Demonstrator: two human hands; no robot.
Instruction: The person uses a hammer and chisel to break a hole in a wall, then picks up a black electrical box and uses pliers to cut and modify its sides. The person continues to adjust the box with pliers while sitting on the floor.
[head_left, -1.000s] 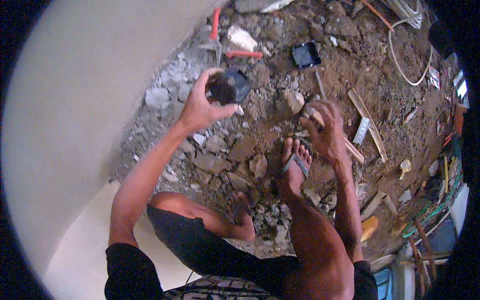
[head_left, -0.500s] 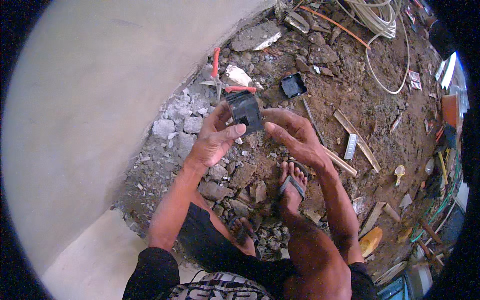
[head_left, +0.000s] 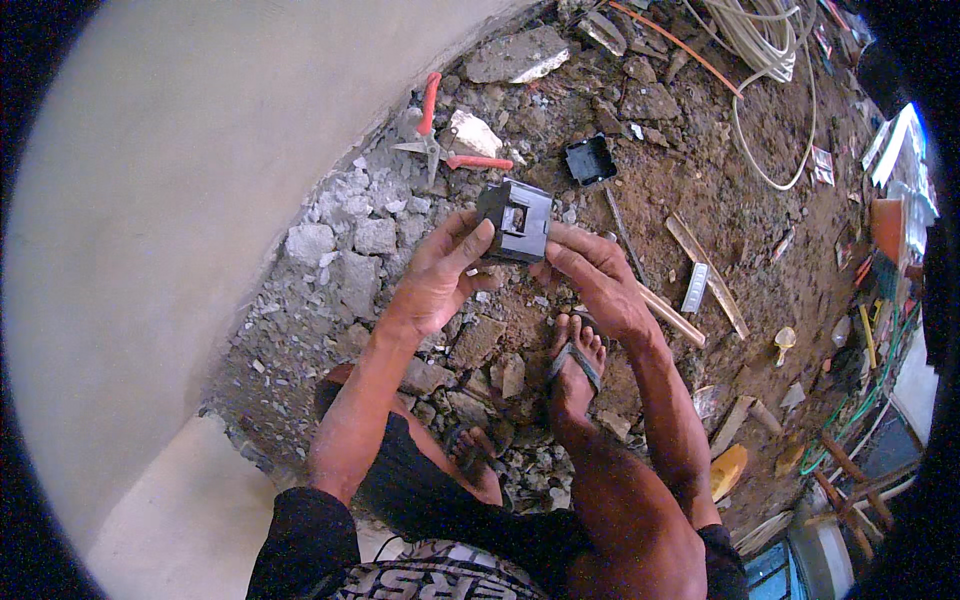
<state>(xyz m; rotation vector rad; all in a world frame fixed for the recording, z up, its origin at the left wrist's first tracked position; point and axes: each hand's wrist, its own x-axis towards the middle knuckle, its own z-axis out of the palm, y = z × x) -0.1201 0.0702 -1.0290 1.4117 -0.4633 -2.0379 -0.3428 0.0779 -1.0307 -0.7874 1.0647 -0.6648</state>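
A black plastic electrical box [head_left: 533, 215] with a square opening in its side is held up between my hands. My left hand [head_left: 447, 268] grips its left side, the thumb on the near face and the fingers behind. Against its lower right edge, my right hand [head_left: 597, 275] pinches with thumb and bent fingers. A second black electrical box [head_left: 591, 160] lies on the ground, beyond and right of the held one. Red-handled snips [head_left: 432, 140] lie spread open on the rubble near the wall, beyond my left hand.
A pale wall [head_left: 180, 180] runs along the left, with broken concrete [head_left: 375, 236] at its foot. Coiled white cable [head_left: 765, 40] lies far right. Wooden strips [head_left: 708, 275], a pale switch plate [head_left: 695, 288] and a yellow piece [head_left: 728, 471] lie on the dirt. My sandalled feet stand below.
The held box has turned, so its square opening now faces up toward me, and it has shifted slightly right. My right fingers have closed in on its right edge.
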